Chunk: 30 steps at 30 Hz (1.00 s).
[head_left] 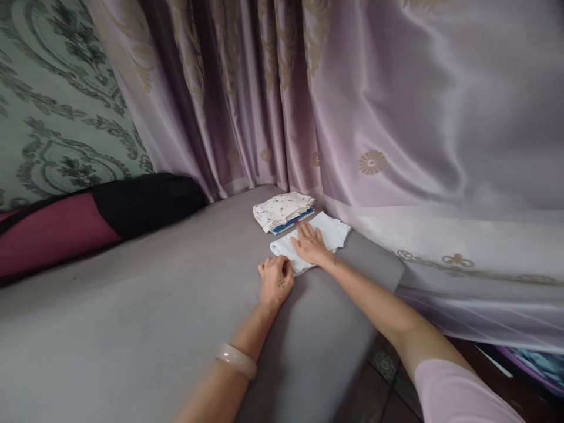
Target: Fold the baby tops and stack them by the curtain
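Note:
A folded white cloth (332,229) lies near the corner of the grey padded surface. Flat on top of it rests my right hand (310,243), fingers spread, holding nothing. My left hand (276,279) is closed, its fingers curled and thumb bent in, right at the near left edge of the cloth. Whether a bit of cloth is pinched in those fingers is hidden. Just beyond the white cloth sits a small stack of folded fabric (282,208), pale with small specks on top and blue layers beneath.
The grey padded surface (132,329) stretches left and toward me, its right edge dropping to a dark floor (383,376). A maroon and black long bag (101,214) lies along the patterned wall. Mauve curtains (388,106) hang behind and to the right.

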Each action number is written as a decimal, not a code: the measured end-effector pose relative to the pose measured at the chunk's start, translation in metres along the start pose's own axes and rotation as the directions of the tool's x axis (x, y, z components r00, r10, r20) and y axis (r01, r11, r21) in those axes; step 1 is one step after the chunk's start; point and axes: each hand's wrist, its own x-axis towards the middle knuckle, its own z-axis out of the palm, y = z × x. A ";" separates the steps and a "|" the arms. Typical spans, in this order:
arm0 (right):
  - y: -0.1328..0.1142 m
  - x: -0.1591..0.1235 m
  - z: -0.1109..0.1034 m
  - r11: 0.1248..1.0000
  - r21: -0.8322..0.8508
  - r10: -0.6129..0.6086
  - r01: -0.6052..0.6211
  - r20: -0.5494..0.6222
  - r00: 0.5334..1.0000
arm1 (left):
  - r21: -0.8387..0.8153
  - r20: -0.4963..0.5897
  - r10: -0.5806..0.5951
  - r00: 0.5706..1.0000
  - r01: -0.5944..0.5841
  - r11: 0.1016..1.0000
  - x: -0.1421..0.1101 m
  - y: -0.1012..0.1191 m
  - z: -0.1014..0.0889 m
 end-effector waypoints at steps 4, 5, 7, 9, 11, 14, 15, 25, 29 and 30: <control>-0.023 -0.017 0.008 0.995 -0.003 -0.098 0.098 -0.010 0.995 | 0.023 -0.017 0.005 1.000 -0.005 1.000 -0.001 0.000 0.000; -0.024 -0.018 0.008 0.995 -0.001 -0.097 0.097 -0.005 0.995 | 0.032 -0.019 0.016 1.000 -0.015 0.999 -0.002 0.000 0.000; -0.022 -0.016 0.006 0.995 0.021 -0.102 0.102 0.028 0.994 | 0.051 -0.011 0.058 0.998 -0.057 0.997 -0.002 -0.001 0.000; -0.016 -0.010 0.002 0.990 0.067 -0.129 0.125 0.067 0.989 | 0.073 0.005 0.109 0.994 -0.109 0.991 -0.003 -0.001 0.001; -0.005 -0.001 -0.005 0.982 0.130 -0.149 0.139 0.070 0.986 | 0.098 0.015 0.139 0.990 -0.140 0.985 -0.004 -0.001 0.001; 0.022 0.014 -0.019 0.989 0.136 -0.059 0.062 -0.022 0.998 | 0.122 0.035 0.176 0.984 -0.179 0.976 -0.005 -0.001 0.003; 0.033 0.020 -0.024 0.994 0.106 0.013 -0.007 -0.056 0.998 | 0.122 0.045 0.190 0.981 -0.194 0.973 -0.005 -0.001 0.003; 0.115 0.057 -0.038 0.912 -0.028 0.410 -0.409 0.102 0.906 | 0.024 0.110 0.229 0.967 -0.233 0.972 0.000 -0.006 0.005; 0.116 0.061 -0.035 0.922 -0.042 0.387 -0.385 0.114 0.915 | -0.074 0.110 0.243 0.964 -0.235 0.969 0.000 -0.007 0.005; 0.115 0.060 -0.036 0.925 -0.049 0.381 -0.378 0.096 0.920 | -0.101 0.113 0.243 0.963 -0.232 0.967 0.000 -0.007 0.006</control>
